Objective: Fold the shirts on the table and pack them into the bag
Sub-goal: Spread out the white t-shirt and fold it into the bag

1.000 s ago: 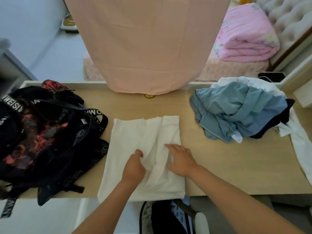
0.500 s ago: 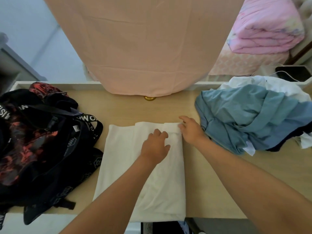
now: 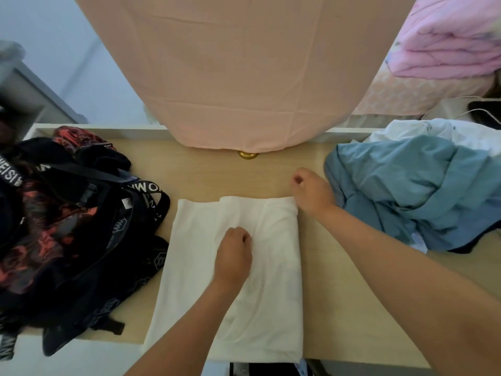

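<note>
A white shirt (image 3: pixel 271 294), folded into a long rectangle, lies on the wooden table (image 3: pixel 339 308) and hangs over the near edge. My left hand (image 3: pixel 233 256) rests on the shirt's middle with curled fingers; whether it pinches cloth is hidden. My right hand (image 3: pixel 311 191) sits at the shirt's far right corner, its curled fingers on the cloth there. An open black and red bag (image 3: pixel 67 226) lies at the left of the table, touching the shirt's left edge. A heap of unfolded shirts, blue (image 3: pixel 420 191) over white (image 3: pixel 433 131), lies at the right.
A peach cloth (image 3: pixel 238 77) hangs over the table's far edge, with a small gold knob (image 3: pixel 248 154) under its hem. Folded pink bedding (image 3: pixel 447 44) lies on the bed behind. A dark phone with a cable (image 3: pixel 485 112) sits at the far right.
My right hand moved from the shirt's middle out to its far right corner. My left hand went up toward the far edge, then drew back to the middle. The shirt now lies flatter.
</note>
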Motion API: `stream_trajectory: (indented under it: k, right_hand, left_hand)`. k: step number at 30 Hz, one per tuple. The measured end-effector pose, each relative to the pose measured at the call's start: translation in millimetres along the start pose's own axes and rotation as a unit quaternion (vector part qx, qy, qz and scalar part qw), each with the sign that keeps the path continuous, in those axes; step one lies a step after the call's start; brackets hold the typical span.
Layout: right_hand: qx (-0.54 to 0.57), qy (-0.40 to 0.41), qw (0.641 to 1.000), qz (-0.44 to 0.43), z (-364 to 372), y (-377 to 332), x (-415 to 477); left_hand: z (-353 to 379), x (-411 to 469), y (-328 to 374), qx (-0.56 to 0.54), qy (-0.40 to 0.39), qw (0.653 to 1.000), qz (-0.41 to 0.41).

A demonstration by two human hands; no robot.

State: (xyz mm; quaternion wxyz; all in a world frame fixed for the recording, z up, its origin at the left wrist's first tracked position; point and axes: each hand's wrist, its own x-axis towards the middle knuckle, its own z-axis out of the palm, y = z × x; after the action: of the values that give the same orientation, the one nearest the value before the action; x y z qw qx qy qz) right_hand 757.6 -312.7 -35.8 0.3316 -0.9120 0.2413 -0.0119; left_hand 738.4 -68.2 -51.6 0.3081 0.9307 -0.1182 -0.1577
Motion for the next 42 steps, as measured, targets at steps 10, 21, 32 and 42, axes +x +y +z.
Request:
stream_trajectory:
  k: [10,21,32,42]
  right_hand:
    - [-0.094,-0.025,0.994,-0.049,10,7,-11]
    - [-0.154,-0.166,0.973,-0.052,6,7,13]
    - [-0.118,0.080,0.981,-0.135,53,-33,-97]
    - [-0.094,-0.088,0.987,-0.100,79,-38,-232]
  left_hand:
    - [22,-13,3,0.255,-0.178,0.890,0.334]
    - [11,-15,-33,0.198,-0.250,0.901,0.295]
    - [-29,-82,-59,0.094,-0.047,0.984,0.147]
    - [-33,-147,-56,-0.135,0.030,0.990,0.036]
